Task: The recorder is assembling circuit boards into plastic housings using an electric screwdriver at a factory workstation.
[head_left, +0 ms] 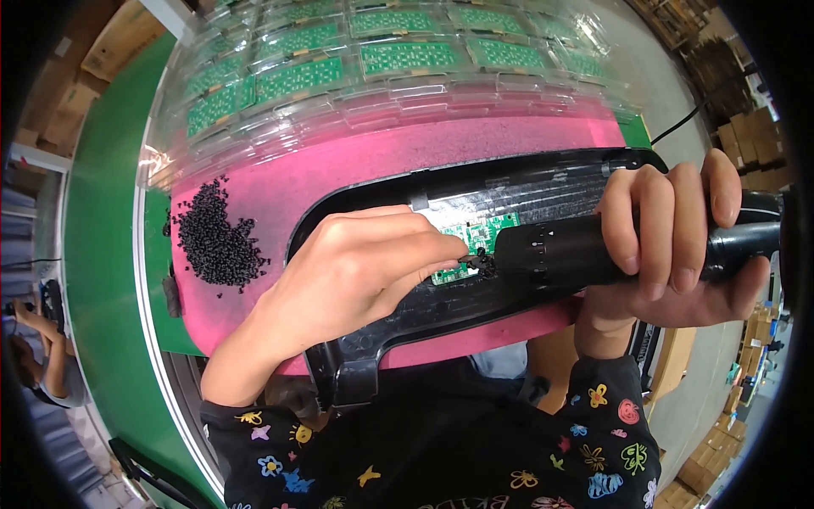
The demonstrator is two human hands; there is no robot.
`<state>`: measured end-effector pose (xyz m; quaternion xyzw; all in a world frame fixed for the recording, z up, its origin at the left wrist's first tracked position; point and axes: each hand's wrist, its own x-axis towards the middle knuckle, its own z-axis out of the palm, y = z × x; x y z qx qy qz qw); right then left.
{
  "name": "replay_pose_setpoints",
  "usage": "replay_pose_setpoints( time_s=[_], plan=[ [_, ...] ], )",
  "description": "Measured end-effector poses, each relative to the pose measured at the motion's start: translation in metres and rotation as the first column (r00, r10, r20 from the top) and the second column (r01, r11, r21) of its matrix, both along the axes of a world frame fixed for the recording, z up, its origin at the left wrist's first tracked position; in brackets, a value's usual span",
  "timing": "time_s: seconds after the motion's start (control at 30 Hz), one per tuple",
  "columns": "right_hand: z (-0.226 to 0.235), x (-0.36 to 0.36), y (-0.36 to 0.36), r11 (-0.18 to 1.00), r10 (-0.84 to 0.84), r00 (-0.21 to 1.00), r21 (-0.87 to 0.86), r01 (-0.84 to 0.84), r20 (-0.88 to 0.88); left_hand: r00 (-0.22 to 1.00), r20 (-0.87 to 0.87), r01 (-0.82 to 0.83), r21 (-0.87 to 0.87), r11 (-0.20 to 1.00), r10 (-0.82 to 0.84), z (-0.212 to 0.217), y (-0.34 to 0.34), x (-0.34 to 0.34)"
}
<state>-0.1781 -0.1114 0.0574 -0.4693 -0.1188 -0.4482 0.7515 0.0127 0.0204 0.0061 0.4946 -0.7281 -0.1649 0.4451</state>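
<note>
The person's right hand (670, 229) is closed around a thick black cylindrical hand tool (564, 250), which lies nearly level, its nose directed toward the left. The left hand (356, 263) reaches in from the opposite side, thumb and forefinger drawn to a narrow pinch at a cluster of small dark pieces (483, 262) just beside the tool's nose (whether the fingertips grip any of these cannot be told at this size). Beneath the fingertips and the nose, a green printed circuit board with pale markings (507, 220) lies inside a long, shallow black plastic housing with a raised rim (543, 197); the left hand and the tool hide part of the board. The housing rests on a bright pink mat with a rounded corner (526, 127), its near end extending past the mat's lower edge.

To the left of the housing, on the mat, a loose heap of tiny black pieces (216, 242) is spread, with a short dark cylindrical object (172, 295) at the mat's left edge. At the far side, clear plastic trays (403, 89) hold rows of green circuit boards (407, 58). A green surface with a pale edge (102, 220) runs along the left; at the far left appears another person's hand (31, 317).
</note>
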Motion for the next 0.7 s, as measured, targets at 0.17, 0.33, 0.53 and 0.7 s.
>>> replay_pose_setpoints(
  time_s=[0.17,0.33,0.53,0.7],
  plan=[
    [-0.001,-0.002,0.003,0.998,-0.049,0.999,-0.047,0.049,-0.004,1.000,0.010,-0.006,0.040,0.999,0.006,0.001,0.000,-0.003],
    [0.010,-0.007,-0.008,0.966,-0.118,0.982,-0.248,0.079,-0.146,0.989,0.104,-0.101,-0.042,0.994,0.105,0.000,-0.001,0.000],
    [-0.008,-0.004,-0.016,0.962,-0.225,0.937,-0.213,0.170,-0.268,0.982,0.093,-0.172,0.067,0.983,0.166,-0.002,0.002,0.000],
    [-0.013,-0.001,-0.020,0.948,-0.265,0.920,-0.252,0.194,-0.288,0.983,0.165,-0.104,0.121,0.987,0.084,-0.002,-0.001,0.002]
  ],
)
